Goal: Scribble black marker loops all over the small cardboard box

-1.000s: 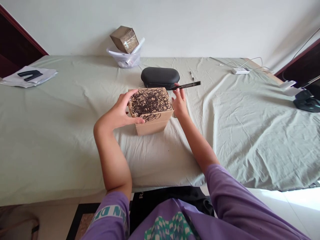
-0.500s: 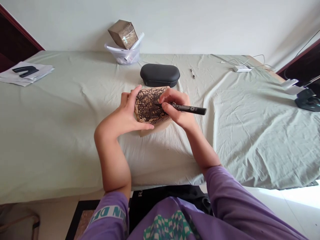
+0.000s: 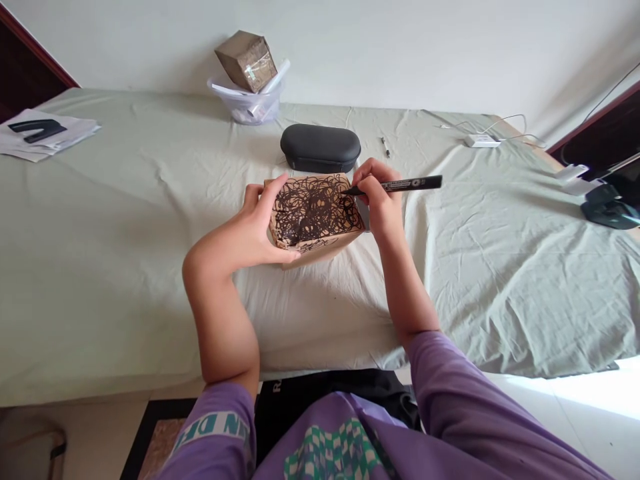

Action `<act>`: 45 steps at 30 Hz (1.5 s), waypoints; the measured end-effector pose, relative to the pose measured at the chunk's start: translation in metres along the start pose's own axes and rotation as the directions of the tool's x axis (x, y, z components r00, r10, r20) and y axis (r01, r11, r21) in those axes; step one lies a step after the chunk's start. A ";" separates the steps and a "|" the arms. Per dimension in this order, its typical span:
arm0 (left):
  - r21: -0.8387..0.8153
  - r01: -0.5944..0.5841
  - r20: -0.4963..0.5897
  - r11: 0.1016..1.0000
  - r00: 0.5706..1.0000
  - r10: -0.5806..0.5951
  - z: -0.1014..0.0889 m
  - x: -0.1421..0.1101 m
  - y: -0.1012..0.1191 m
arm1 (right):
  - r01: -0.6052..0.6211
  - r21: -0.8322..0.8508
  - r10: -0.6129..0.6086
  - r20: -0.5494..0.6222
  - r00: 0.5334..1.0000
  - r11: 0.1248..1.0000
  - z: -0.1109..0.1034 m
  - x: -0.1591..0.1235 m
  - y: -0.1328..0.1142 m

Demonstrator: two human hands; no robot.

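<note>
A small cardboard box [image 3: 320,217] stands on the cloth in front of me, its top covered in dense black looping scribbles. Some black lines also run along its near side. My left hand [image 3: 263,223] grips the box's left end, thumb on the near side and fingers at the far edge. In my right hand [image 3: 380,200] is a black marker pen [image 3: 413,183], pinched near its tip. The marker's tip meets the scribbled top, or hovers just over it, toward the far right corner; contact is hard to tell.
Just behind the box lies a black zippered case [image 3: 320,148], with a small pen [image 3: 385,147] to its right. Farther back stands a plastic basket [image 3: 250,105] bearing a brown box [image 3: 246,60]. Papers with a black stapler-like object [image 3: 37,129] lie left; a power strip [image 3: 482,141] sits right.
My right hand has moved right and slightly away from me with the marker, uncovering more of the scribbled top. My left hand keeps its hold on the box. The view has shifted slightly.
</note>
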State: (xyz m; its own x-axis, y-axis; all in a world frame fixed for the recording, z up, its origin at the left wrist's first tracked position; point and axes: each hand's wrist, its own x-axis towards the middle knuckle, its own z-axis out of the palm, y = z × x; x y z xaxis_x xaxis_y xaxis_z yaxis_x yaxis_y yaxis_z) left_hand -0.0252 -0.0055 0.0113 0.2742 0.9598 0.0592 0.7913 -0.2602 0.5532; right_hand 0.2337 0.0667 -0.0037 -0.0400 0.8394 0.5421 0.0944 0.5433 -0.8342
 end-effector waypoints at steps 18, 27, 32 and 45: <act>-0.022 -0.053 -0.002 0.998 0.999 0.053 0.004 0.001 0.002 | 0.165 -0.114 -0.155 0.089 0.984 0.980 0.002 -0.004 0.005; -0.027 -0.066 -0.023 0.997 0.998 0.066 0.004 0.004 -0.005 | 0.169 -0.152 -0.173 -0.011 0.985 0.974 0.005 -0.007 0.001; -0.023 -0.044 -0.012 0.999 0.999 0.044 0.005 0.004 -0.005 | 0.184 -0.135 -0.169 0.119 0.978 0.974 0.001 -0.002 0.006; -0.132 0.202 -0.051 0.971 0.976 -0.210 -0.027 -0.003 -0.067 | -0.075 0.025 0.078 -0.185 0.980 0.997 0.022 0.007 0.090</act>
State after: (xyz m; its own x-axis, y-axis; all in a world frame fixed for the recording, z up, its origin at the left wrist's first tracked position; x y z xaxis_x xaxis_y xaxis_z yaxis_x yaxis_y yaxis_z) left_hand -0.0941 0.0119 -0.0039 0.0735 0.9972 -0.0159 0.7515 -0.0449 0.6582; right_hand 0.2202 0.1216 -0.0770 0.1522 0.8614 0.4846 0.0725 0.4793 -0.8747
